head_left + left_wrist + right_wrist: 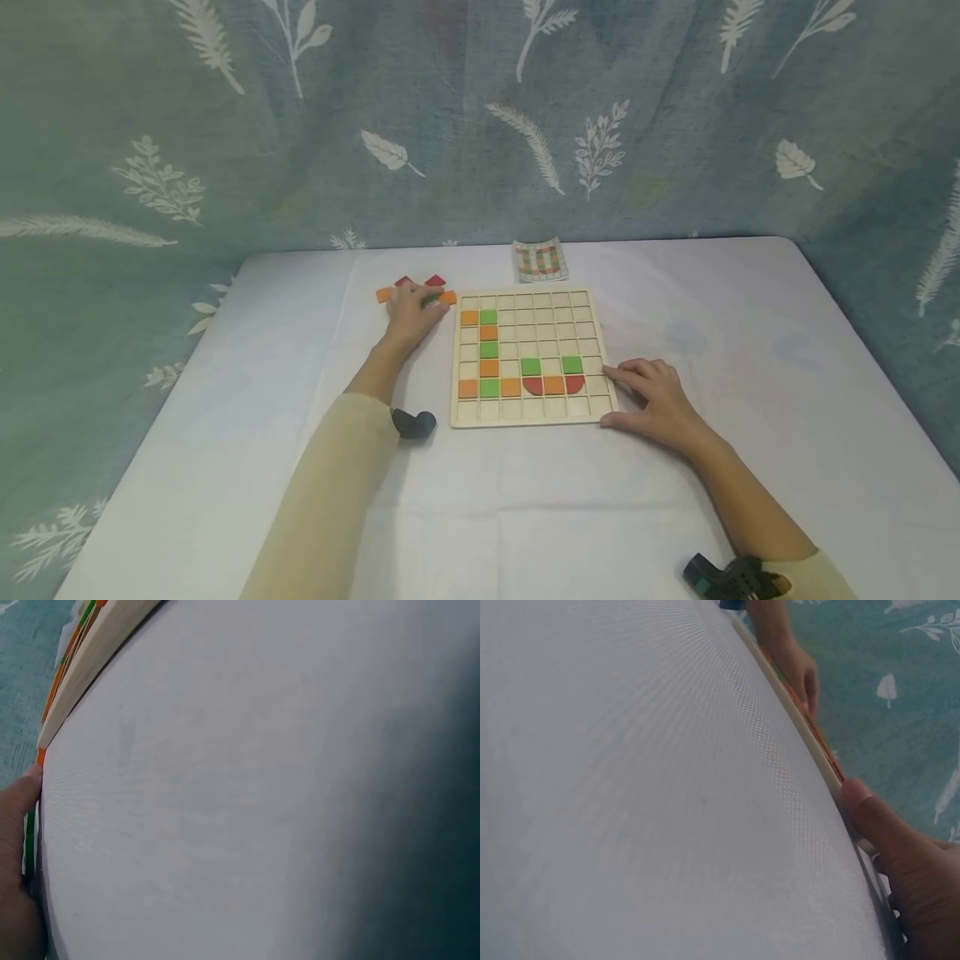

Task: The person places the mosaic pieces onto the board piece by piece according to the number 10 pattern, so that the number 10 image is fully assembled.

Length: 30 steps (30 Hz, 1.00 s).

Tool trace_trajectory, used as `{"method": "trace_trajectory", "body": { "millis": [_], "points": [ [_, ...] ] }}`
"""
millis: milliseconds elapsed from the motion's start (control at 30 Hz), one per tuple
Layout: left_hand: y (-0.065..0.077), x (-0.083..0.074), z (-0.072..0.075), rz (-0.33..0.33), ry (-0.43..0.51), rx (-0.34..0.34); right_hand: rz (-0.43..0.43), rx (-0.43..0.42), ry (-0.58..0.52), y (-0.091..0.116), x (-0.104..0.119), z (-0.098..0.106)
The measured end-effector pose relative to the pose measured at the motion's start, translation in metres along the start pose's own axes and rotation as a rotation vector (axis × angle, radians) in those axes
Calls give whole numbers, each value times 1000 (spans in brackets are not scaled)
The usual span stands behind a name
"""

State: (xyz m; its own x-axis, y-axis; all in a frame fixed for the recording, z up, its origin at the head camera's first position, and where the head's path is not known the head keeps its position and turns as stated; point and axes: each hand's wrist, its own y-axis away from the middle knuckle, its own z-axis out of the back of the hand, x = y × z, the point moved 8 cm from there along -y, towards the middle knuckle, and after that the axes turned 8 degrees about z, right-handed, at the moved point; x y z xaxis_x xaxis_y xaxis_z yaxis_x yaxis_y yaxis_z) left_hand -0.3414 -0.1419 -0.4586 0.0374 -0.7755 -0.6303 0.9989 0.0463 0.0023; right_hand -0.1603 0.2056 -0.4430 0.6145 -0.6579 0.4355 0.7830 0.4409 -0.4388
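Observation:
A pale wooden grid board lies flat on the table, with orange squares, green squares and two red rounded pieces in some of its cells. My left hand is over loose tiles off the board's upper left corner. Part of a green tile shows between its thumb and forefinger; whether they pinch it is unclear. An orange tile lies by the fingertips. My right hand rests at the board's lower right, its thumb at the corner and forefinger on the right edge.
Behind the board stands a small curled pattern card. Red pieces and another orange tile lie around the left hand. A white cloth covers the table, and a leaf-print curtain hangs behind it.

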Motion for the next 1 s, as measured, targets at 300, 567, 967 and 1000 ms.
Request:
{"method": "trace_trajectory", "body": {
  "millis": [300, 567, 967, 1000],
  "points": [
    [13, -1, -1, -1, -48, -61, 2, -5, 8, 2, 2, 3],
    [24, 0, 8, 14, -124, -108, 17, -6, 4, 0, 5, 2],
    [56, 12, 15, 94, 29, -164, 3, 2, -1, -2, 5, 2],
    [58, 12, 15, 95, 44, -167, 0, 0, -1, -1, 5, 2]
  ]
}}
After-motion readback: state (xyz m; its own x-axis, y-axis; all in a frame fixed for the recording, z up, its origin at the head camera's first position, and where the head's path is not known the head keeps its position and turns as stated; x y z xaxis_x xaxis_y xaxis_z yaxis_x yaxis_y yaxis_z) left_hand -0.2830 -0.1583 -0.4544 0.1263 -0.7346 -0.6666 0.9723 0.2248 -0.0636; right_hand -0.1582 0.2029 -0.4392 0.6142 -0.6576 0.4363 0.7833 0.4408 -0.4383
